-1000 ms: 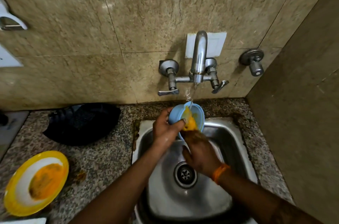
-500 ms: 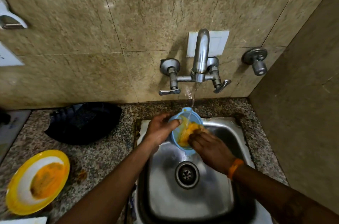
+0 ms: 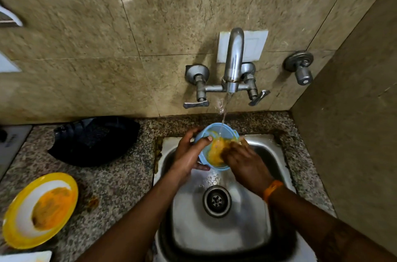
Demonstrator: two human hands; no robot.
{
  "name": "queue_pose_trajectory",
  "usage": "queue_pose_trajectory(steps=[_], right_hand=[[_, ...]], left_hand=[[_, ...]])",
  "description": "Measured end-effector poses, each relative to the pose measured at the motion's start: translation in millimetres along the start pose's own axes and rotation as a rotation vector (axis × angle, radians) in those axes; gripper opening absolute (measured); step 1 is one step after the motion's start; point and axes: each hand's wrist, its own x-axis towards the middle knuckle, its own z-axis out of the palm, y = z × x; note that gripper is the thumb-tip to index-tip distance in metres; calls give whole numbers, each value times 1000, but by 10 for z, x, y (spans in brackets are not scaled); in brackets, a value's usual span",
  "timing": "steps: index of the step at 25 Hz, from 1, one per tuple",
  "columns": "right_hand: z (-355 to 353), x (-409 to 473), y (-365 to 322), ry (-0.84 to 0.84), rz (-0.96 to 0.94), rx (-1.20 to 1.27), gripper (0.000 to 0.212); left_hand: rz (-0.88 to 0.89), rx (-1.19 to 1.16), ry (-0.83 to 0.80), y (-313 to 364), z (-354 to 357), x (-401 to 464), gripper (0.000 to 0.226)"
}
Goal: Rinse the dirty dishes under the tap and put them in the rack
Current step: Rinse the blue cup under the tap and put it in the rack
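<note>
Blue bowl [image 3: 214, 132] gripped by left hand [image 3: 189, 154]; right hand [image 3: 245, 163] fingertips hidden inside.

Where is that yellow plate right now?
The yellow plate sits on the granite counter at lower left, left of the sink and below the dark pan.

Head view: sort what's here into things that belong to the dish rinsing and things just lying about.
Part of the job:
- blue bowl, held by the left hand under the running tap
- right hand, rubbing orange residue inside it
- yellow plate, dirty, waiting on the counter
- sink

Lying about:
- black object on the counter
- separate wall valve
- white wall plate
</note>
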Motion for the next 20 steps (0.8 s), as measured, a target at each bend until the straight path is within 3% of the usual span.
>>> queue_pose_trajectory(steps=[4,6,9,11,13,15,17,19,20], right_hand=[[77,55,-651,50,208,241,48],[47,-43,-588,-7,77,315,59],[6,-28,-77,-73,-38,154,44],[-17,117,-123,-26,119,162,46],[-5,298,-498,33,361,368,43],[12,368,-766,87,464,591,36],[27,211,-733,27,252,471,37],[101,15,-338,-34,-37,169,41],[95,-18,-134,-47,-77,76,44]], left_hand=[[-26,31,107,50,126,38,37],[-23,152,87,74,70,57,38],[-36,197,21,76,22,50,46],[65,69,-1,38,135,4,69],[244,77,7,-94,326,-12,86],[369,95,78,-148,348,-28,65],[341,112,221,-93,224,84,40],[235,216,171,-52,-7,167,29],[193,246,117,-38,-66,164,30]])
